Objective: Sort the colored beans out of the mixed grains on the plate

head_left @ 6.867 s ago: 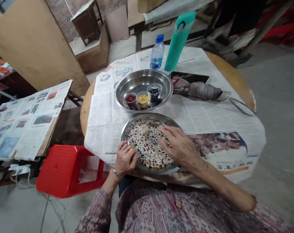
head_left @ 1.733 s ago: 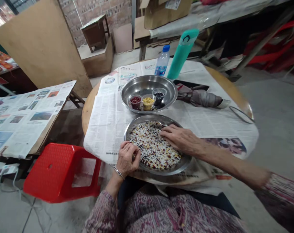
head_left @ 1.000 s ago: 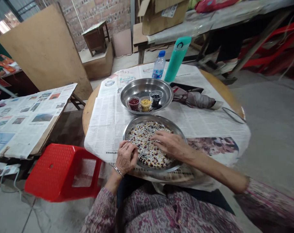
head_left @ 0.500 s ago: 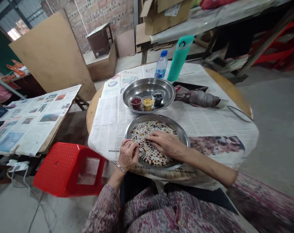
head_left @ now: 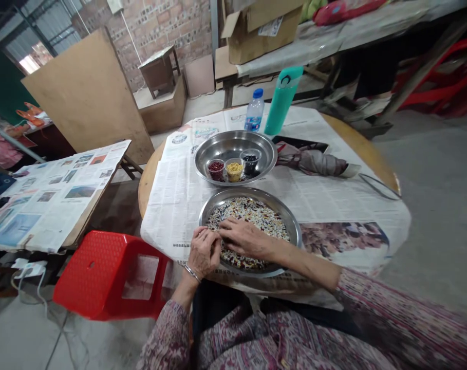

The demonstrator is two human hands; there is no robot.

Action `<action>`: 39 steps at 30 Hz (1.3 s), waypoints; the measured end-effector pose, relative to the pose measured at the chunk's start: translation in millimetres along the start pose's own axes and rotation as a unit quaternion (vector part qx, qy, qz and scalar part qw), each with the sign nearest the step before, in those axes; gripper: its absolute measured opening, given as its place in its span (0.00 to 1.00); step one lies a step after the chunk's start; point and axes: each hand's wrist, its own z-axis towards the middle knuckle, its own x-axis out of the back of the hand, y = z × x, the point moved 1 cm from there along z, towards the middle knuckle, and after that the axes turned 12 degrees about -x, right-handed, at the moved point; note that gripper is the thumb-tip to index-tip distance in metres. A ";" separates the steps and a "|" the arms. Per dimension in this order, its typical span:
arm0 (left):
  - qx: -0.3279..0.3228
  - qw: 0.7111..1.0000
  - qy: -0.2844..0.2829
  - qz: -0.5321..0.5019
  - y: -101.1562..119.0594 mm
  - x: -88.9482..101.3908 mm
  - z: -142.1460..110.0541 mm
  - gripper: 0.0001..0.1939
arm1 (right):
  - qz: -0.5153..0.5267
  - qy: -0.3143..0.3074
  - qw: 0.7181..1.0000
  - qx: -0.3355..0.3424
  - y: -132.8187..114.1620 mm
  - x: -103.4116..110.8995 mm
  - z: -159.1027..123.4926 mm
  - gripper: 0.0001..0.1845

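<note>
A shallow metal basin [head_left: 297, 226] in front of me holds mixed grains and beans [head_left: 256, 210], white, yellow, dark red and black. My left hand [head_left: 204, 251] is closed at the basin's left rim, fingers curled; whatever they hold is hidden. Over the left part of the grains, my right hand [head_left: 244, 239] has its fingertips bent together against the left hand's fingers. What it pinches is too small to name. Behind stands a second metal basin [head_left: 218, 141] with three clear cups: dark red beans [head_left: 217, 169], yellow beans [head_left: 234, 169] and black beans [head_left: 250, 163].
Newspaper [head_left: 164, 205] covers the round table. Toward the back stand a water bottle [head_left: 254, 110] and a teal flask [head_left: 283, 100]. A folded umbrella [head_left: 318, 160] lies at the right by a dark flat object [head_left: 300, 144]. A red stool [head_left: 98, 275] is at my left.
My right hand has moved left across the grains to meet the left hand. My left hand stays at the rim. The camera view has shifted slightly.
</note>
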 end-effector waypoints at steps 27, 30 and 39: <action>0.007 1.000 -0.002 -0.009 3.4 -1.0 0.9 0.07 | 0.162 -0.002 0.976 -0.148 3.1 0.8 -0.4 0.12; 0.011 1.000 -0.001 -0.012 3.9 -1.0 1.2 0.08 | 0.163 -0.036 0.982 -0.084 -0.8 8.3 -17.6 0.11; 0.015 1.000 -0.005 -0.007 3.2 -3.5 0.5 0.08 | -0.014 -0.046 0.998 0.028 2.5 8.5 -34.6 0.11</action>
